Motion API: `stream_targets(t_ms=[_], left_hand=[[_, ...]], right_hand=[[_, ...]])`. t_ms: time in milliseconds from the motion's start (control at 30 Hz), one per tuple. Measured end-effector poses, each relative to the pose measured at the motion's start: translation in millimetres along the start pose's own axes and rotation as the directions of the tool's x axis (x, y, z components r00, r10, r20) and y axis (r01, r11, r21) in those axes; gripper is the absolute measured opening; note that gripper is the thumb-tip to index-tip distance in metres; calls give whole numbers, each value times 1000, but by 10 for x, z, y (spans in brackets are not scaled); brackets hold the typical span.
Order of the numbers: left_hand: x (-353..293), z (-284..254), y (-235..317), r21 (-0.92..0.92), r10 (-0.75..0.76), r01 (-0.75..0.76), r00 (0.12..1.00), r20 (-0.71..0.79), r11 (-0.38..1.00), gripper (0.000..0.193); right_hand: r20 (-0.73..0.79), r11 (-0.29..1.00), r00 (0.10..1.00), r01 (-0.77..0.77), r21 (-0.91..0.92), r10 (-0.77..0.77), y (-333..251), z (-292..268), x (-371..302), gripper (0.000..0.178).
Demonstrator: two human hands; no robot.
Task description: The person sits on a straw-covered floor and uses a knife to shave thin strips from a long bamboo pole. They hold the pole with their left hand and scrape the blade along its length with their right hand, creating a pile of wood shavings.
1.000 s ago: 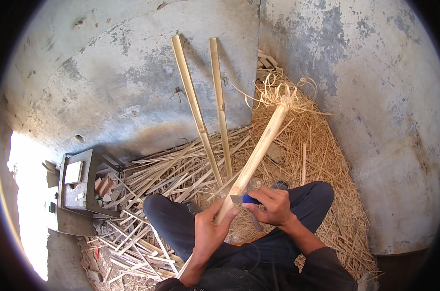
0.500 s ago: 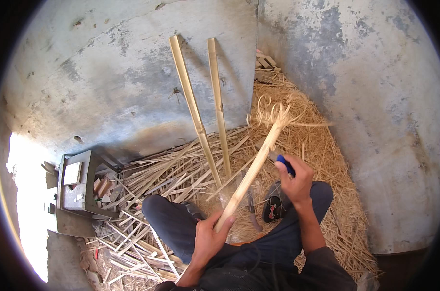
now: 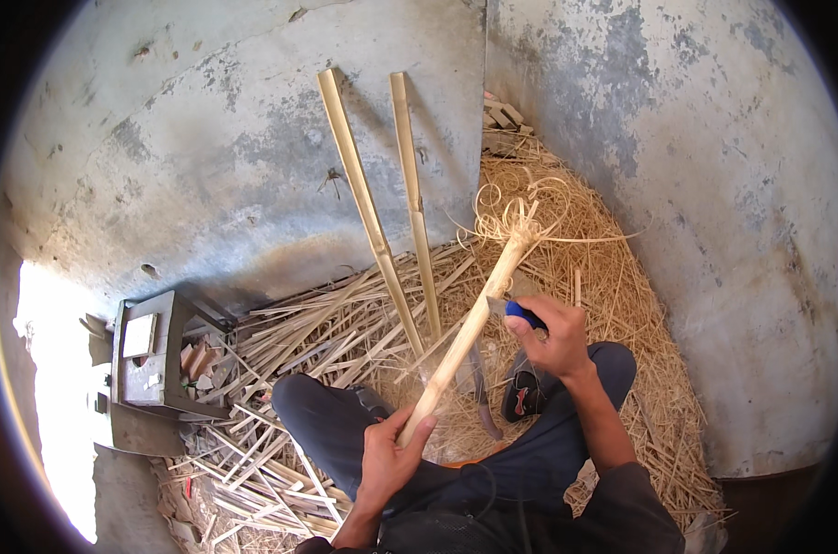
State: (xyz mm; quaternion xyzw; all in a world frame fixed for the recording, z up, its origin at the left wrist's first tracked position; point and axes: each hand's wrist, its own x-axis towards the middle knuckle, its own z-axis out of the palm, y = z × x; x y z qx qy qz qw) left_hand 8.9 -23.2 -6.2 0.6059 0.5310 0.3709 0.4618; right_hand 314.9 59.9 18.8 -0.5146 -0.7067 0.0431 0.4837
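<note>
My left hand [image 3: 391,454] grips the lower end of a pale bamboo or wooden stick [image 3: 464,338], which slants up and away to the right. Long thin curled shavings [image 3: 522,218] fan out from its far end, still attached. In my right hand [image 3: 555,334] is a knife with a blue handle [image 3: 527,315]. Its short grey blade [image 3: 497,305] lies against the stick's right side, around the middle of its length. My right fingers are wrapped round the handle, hiding part of it.
Two split bamboo strips [image 3: 361,196] lean against the grey wall [image 3: 206,138]. Loose strips [image 3: 280,323] and a heap of shavings [image 3: 622,305] cover the floor round my crossed legs. A curved metal tool [image 3: 482,397] lies between my feet. At left stands a small wooden cabinet [image 3: 160,369].
The knife and my right hand have shifted slightly left, along with the stick. The stick's far end has dropped a little nearer, and its curls have spread wider.
</note>
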Motion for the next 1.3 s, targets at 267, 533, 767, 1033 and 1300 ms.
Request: stream_targets(t_ms=[267, 533, 767, 1033, 1300], left_hand=[[-109, 17, -22, 23, -94, 94, 995, 26, 995, 33], [-237, -1, -1, 2, -125, 125, 991, 48, 992, 31], [-249, -10, -45, 9, -110, 110, 993, 29, 994, 33], [-249, -53, 29, 40, -102, 100, 993, 54, 994, 33], [-230, -79, -241, -151, -135, 165, 972, 190, 975, 35]], right_hand=[[-63, 995, 996, 50, -85, -56, 126, -32, 75, 33], [-141, 980, 989, 17, -199, -46, 352, -70, 144, 35], [-118, 986, 992, -72, -152, 54, 284, -42, 170, 37], [-154, 991, 987, -62, -115, 44, 270, -24, 164, 37], [481, 456, 755, -654, 604, 445, 486, -234, 72, 44]])
